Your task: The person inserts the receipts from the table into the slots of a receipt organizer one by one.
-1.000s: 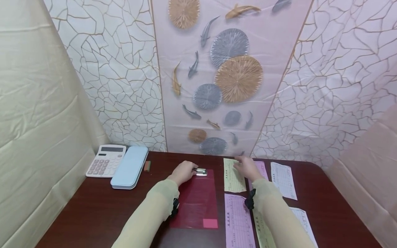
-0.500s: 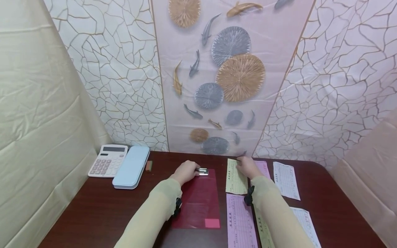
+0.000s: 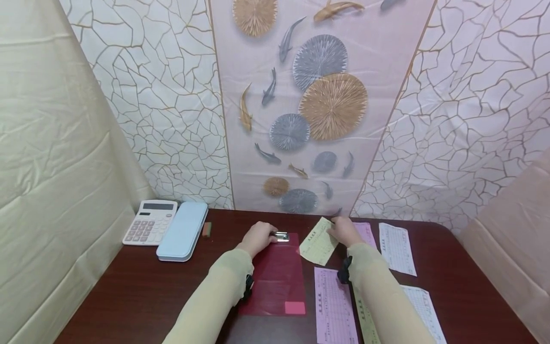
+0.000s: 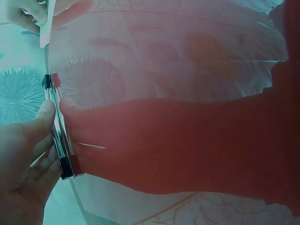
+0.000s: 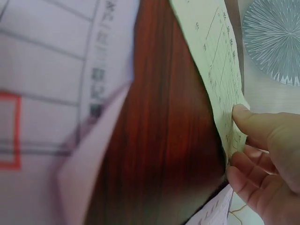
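Note:
In the head view, a glossy red clipboard (image 3: 277, 277) lies on the dark table, its metal clip (image 3: 281, 237) at the far end. My left hand (image 3: 257, 237) grips that clip; in the left wrist view its thumb and fingers (image 4: 40, 126) press on the clip (image 4: 61, 131). To the right, my right hand (image 3: 345, 232) pinches a yellow-green printed slip (image 3: 319, 242) by its right edge. This slip is tilted, and its left corner reaches the clipboard's right edge. The right wrist view shows thumb and fingers on the slip (image 5: 215, 70).
Other printed slips lie at the right: a pink slip (image 3: 335, 306), a green slip (image 3: 366, 320) partly under the right arm, a pink slip (image 3: 365, 232) behind the right hand, and white slips (image 3: 397, 248). Far left are a calculator (image 3: 150, 222), a light blue case (image 3: 182, 231) and an eraser (image 3: 207, 229).
The yellow-green slip, which lay straight on the table, has turned and swung left toward the clipboard in my right hand. My left hand stays at the clip.

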The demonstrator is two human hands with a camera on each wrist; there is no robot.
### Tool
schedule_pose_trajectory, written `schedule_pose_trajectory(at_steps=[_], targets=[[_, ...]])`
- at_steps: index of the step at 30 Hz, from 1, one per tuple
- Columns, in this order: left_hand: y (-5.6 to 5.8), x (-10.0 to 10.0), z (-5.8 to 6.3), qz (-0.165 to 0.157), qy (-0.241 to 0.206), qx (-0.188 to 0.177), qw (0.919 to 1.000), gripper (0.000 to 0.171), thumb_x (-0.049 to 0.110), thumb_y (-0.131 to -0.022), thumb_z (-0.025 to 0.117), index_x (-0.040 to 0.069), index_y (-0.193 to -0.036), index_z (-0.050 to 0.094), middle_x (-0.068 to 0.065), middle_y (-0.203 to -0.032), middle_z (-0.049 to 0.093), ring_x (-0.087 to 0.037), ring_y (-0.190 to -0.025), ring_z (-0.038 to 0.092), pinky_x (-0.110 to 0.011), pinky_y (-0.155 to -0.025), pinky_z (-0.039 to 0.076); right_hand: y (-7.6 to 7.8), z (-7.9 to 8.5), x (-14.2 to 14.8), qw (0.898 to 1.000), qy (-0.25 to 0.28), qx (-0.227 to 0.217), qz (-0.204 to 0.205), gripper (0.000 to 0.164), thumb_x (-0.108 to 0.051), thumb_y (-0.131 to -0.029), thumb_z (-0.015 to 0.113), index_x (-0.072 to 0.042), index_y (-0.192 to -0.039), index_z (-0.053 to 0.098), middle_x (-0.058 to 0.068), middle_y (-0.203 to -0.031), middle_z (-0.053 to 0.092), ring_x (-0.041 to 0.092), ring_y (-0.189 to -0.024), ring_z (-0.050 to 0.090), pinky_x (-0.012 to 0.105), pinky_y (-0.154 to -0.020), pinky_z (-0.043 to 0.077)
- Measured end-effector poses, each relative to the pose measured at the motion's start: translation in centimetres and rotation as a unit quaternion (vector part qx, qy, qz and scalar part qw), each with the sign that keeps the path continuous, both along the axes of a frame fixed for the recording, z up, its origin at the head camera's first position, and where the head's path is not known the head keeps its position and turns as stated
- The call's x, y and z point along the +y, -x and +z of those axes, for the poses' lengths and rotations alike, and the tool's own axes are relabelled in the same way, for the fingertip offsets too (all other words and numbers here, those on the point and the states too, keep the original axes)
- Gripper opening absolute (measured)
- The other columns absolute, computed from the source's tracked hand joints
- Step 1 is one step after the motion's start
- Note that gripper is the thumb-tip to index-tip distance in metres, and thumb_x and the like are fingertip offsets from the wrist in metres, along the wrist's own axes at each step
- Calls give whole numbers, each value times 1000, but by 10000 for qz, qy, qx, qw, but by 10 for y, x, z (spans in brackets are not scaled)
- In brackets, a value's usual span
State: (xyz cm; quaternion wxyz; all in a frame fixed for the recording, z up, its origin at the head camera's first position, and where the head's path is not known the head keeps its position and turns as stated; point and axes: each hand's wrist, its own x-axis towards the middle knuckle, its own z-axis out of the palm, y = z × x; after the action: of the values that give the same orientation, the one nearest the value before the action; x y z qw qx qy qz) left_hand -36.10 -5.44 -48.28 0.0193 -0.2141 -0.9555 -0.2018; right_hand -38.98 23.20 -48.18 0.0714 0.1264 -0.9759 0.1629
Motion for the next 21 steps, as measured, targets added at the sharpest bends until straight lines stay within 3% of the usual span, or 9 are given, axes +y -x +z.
schedule_pose_trajectory(at_steps=[4,7,14,21], targets=[[2,-1,-3,70,-59,-14,10000,24,23,-85,72,12,-106,74,-2,-104,71,-16,-101,64,-31,-86,53,-2,0,0,10000,45,46,-21,38,-9,-80,72,17,-105,61,30,-97,65,44,-95,60,51,-88,48],[4,-1,-5,103,-152,-62,9998,27,24,-85,72,11,-108,74,-4,-106,71,-18,-104,64,-31,-89,52,-2,0,-1,9998,190,103,-29,31,-8,-79,73,13,-100,64,25,-93,66,41,-92,60,50,-86,48],[1,-4,-2,98,-386,-101,9992,26,22,-84,73,10,-106,74,-5,-104,71,-20,-103,64,-32,-86,53,-4,1,-2,9972,710,2,-219,25,-6,-77,73,8,-96,64,19,-87,66,31,-79,60,47,-77,50],[5,-4,-6,117,-347,-204,9991,28,25,-84,73,12,-109,74,-3,-107,71,-20,-106,63,-33,-90,52,-6,3,0,9972,649,335,-161,6,-3,-82,65,1,-79,67,11,-74,65,25,-68,58,42,-66,49]])
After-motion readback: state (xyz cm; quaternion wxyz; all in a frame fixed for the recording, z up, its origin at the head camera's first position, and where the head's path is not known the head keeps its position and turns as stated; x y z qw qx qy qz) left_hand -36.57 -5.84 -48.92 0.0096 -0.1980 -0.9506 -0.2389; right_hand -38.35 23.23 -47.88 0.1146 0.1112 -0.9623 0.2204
